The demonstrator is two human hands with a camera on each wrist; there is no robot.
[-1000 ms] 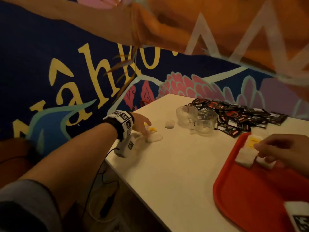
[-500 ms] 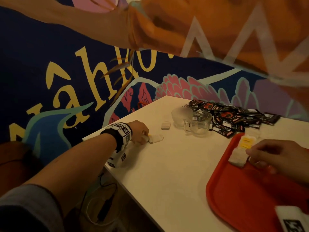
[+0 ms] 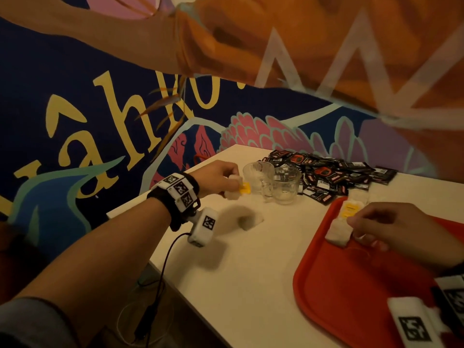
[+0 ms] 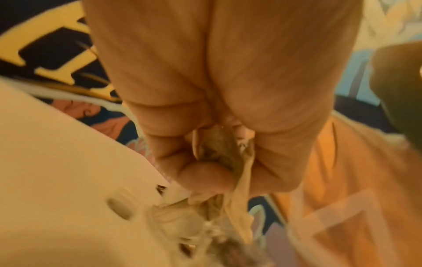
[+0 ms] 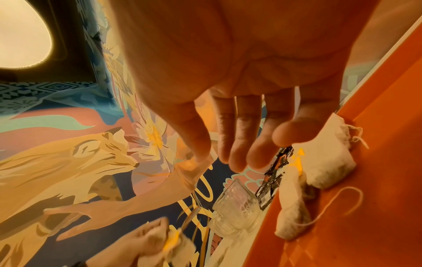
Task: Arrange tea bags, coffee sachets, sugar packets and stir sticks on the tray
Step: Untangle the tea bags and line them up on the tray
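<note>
My left hand [image 3: 232, 182] hovers just above the white table [image 3: 251, 285], left of the glasses. It grips a white tea bag [image 3: 231, 194] with a yellow tag [image 3: 244, 189]. In the left wrist view the fingers curl round the crumpled tea bag [image 4: 219, 153]. Over the far left corner of the red tray [image 3: 351, 292], my right hand [image 3: 356, 222] touches tea bags [image 3: 337, 233] lying there. Its fingers [image 5: 237, 150] are relaxed and hold nothing. Two tea bags [image 5: 326, 157] [image 5: 293, 207] with strings lie on the tray [image 5: 376, 207].
Two empty glass cups [image 3: 258, 172] [image 3: 286, 183] stand between my hands. Behind them lies a heap of black coffee sachets [image 3: 331, 174]. A pale blurred shape [image 3: 249, 221] lies on the table below my left hand. A painted wall runs along the table's left and far edges.
My left hand has lifted the tea bag off the table's left edge and carried it right, toward the glasses. My right hand stays on the tea bags in the tray.
</note>
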